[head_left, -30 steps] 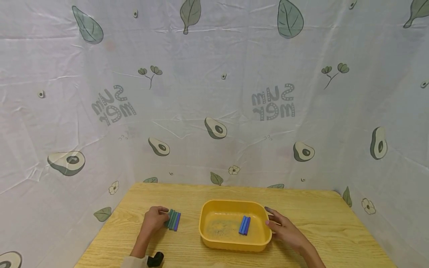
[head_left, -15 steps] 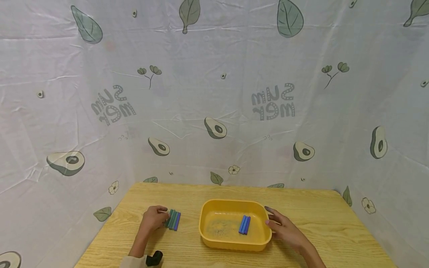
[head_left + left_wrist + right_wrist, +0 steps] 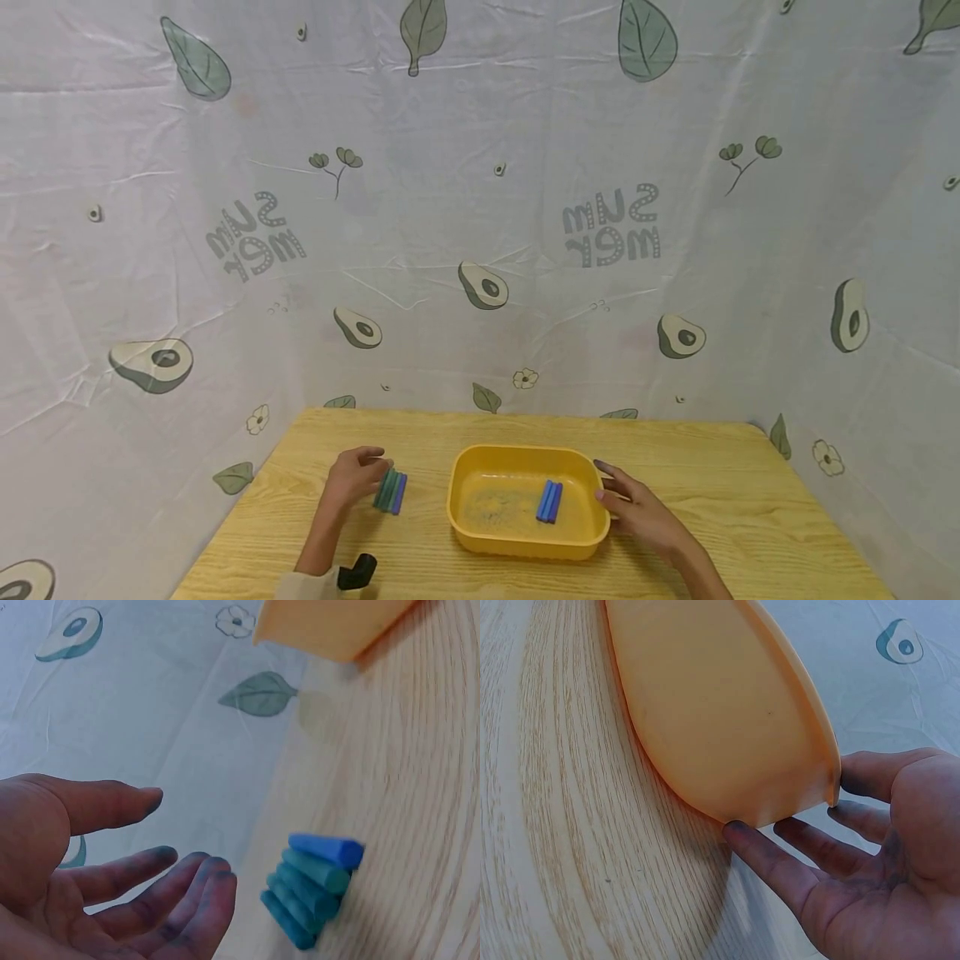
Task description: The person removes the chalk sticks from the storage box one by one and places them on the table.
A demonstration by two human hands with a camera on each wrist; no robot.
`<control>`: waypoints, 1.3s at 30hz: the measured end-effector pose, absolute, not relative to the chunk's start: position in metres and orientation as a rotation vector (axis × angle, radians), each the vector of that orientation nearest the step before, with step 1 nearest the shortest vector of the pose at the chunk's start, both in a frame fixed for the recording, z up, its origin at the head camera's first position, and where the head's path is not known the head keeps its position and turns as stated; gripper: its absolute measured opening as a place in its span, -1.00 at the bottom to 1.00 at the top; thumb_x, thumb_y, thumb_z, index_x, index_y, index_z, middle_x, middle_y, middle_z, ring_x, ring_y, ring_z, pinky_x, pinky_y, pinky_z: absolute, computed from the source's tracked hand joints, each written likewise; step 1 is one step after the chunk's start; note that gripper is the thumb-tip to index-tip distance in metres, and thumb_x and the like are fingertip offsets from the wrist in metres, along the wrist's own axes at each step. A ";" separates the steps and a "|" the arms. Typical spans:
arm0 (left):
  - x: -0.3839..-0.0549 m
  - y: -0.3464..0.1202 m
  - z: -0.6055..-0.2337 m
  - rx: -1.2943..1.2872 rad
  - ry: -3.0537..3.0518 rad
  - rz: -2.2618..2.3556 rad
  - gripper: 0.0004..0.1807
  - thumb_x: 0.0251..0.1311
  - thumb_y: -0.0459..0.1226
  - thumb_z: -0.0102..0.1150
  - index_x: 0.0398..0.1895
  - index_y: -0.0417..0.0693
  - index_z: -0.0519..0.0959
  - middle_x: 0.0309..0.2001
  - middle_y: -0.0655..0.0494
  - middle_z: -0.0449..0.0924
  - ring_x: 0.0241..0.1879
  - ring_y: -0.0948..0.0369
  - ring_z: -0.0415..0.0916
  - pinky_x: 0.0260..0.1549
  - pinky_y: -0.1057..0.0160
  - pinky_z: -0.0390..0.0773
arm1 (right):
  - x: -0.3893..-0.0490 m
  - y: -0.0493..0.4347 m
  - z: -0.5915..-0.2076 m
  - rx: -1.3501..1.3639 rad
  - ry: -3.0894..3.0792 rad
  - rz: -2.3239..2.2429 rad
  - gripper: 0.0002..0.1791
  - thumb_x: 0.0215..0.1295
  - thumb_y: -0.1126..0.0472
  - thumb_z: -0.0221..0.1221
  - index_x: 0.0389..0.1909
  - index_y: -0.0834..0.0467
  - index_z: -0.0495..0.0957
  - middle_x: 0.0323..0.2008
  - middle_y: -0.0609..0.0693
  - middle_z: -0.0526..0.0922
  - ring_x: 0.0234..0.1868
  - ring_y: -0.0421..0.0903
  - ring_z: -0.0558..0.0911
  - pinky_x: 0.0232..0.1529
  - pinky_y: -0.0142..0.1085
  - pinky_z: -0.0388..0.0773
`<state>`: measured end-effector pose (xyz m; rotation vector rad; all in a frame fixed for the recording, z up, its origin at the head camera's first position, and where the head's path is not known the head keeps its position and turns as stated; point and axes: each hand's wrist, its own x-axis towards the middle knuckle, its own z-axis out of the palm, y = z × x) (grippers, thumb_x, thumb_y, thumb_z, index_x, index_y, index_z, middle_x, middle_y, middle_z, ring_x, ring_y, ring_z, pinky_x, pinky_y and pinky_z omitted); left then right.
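A row of several chalk sticks (image 3: 389,490), greens with one blue at the right end, lies on the table. My left hand (image 3: 358,475) hovers at the far left of this row with nothing in it. In the left wrist view its fingers (image 3: 206,900) are relaxed, stand apart from the sticks and carry dark smudges. A yellow plastic tray (image 3: 517,548) stands to the right, with blue chalk sticks (image 3: 549,502) side by side inside. My right hand (image 3: 637,508) holds the tray's right end, thumb at the rim and fingertips (image 3: 739,831) against the outer wall.
The wooden table (image 3: 420,429) ends against a pale curtain (image 3: 420,225) printed with avocados and leaves. Dark dust (image 3: 491,510) is scattered on the tray's floor. A black wrist camera (image 3: 357,572) sits by my left sleeve.
My left hand has shifted slightly forward and right, lifting from the left edge of the chalk row. The right hand and tray have stayed put.
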<state>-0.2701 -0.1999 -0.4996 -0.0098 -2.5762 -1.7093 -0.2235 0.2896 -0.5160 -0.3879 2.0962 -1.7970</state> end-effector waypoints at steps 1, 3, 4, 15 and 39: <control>-0.270 -0.197 -0.498 -0.017 -2.569 -1.733 -0.43 0.49 -0.26 0.27 0.39 -0.52 0.48 0.13 -0.43 0.67 0.07 -0.28 0.71 -0.02 -0.11 0.78 | -0.223 0.290 -0.516 -0.386 2.098 -1.796 -0.14 0.76 0.11 -0.04 0.70 0.42 -0.32 0.53 0.72 0.02 0.40 0.46 0.54 0.20 0.10 0.73; -0.269 -0.191 -0.495 -0.026 -2.554 -1.784 -0.43 0.50 -0.26 0.27 0.40 -0.51 0.47 0.14 -0.41 0.67 0.09 -0.29 0.70 0.01 -0.16 0.77 | -0.223 0.290 -0.516 -0.385 2.099 -1.794 -0.14 0.76 0.12 -0.03 0.70 0.42 -0.32 0.53 0.72 0.02 0.40 0.47 0.53 0.21 0.10 0.73; -0.268 -0.188 -0.493 -0.031 -2.547 -1.805 -0.43 0.50 -0.25 0.28 0.40 -0.49 0.48 0.14 -0.40 0.68 0.10 -0.28 0.71 0.02 -0.16 0.77 | -0.223 0.290 -0.516 -0.384 2.100 -1.793 -0.14 0.76 0.12 -0.03 0.70 0.42 -0.32 0.53 0.72 0.02 0.40 0.47 0.53 0.21 0.10 0.73; -0.268 -0.155 -0.484 -0.087 -2.489 -1.986 -0.43 0.45 -0.28 0.33 0.40 -0.45 0.50 0.11 -0.34 0.69 0.03 -0.24 0.74 -0.08 -0.05 0.82 | -0.222 0.289 -0.515 -0.377 2.112 -1.788 -0.14 0.76 0.12 -0.02 0.70 0.42 -0.31 0.53 0.72 0.02 0.41 0.48 0.52 0.21 0.10 0.72; -0.267 -0.086 -0.470 -0.238 -2.449 -2.145 -0.40 0.43 -0.26 0.36 0.40 -0.47 0.49 0.04 -0.28 0.70 -0.14 0.01 0.79 -0.08 -0.01 0.83 | -0.223 0.286 -0.518 -0.326 2.151 -1.787 -0.14 0.75 0.10 -0.01 0.70 0.42 -0.26 0.54 0.70 0.03 0.41 0.47 0.52 0.22 0.10 0.72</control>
